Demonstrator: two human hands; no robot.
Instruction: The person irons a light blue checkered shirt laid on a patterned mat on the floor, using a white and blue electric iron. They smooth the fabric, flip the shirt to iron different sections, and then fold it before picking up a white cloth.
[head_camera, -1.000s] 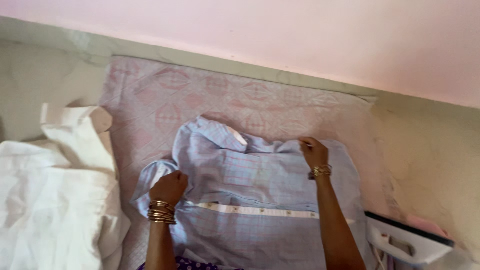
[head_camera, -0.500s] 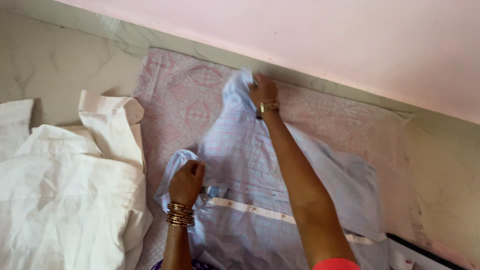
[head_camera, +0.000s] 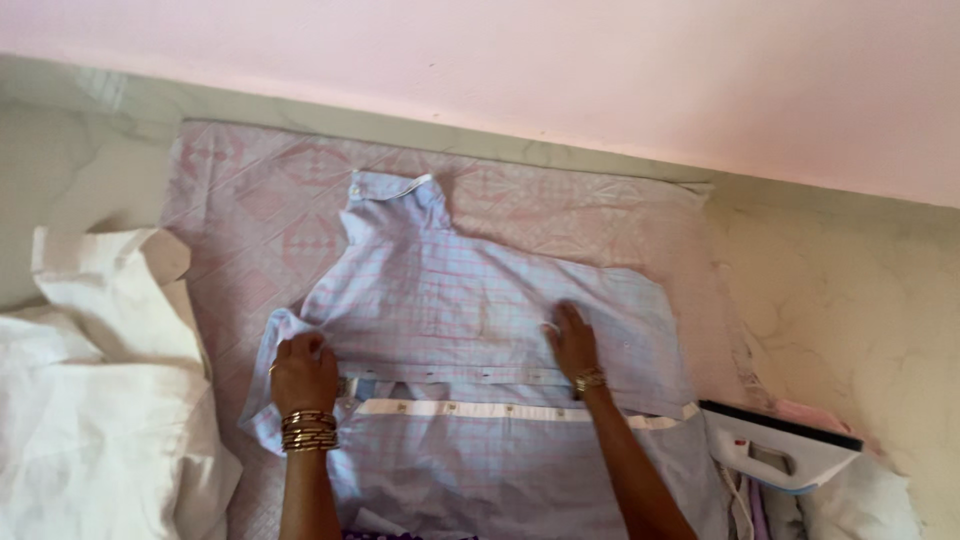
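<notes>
Checked shirt (head_camera: 470, 330) lay flat on the patterned cloth (head_camera: 250, 200) over the worktop, long axis running from the person toward the wall. Left hand (head_camera: 303, 372) pinched its left edge, grip closed. Right hand (head_camera: 572, 340) pressed mid-shirt, palm flat, holding nothing. Iron (head_camera: 780, 455) sat right.

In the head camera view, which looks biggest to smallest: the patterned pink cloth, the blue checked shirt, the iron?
1. Patterned pink cloth, spread under everything.
2. Blue checked shirt, covering much of it.
3. Iron, smallest, though partly cut off at the edge.
</notes>
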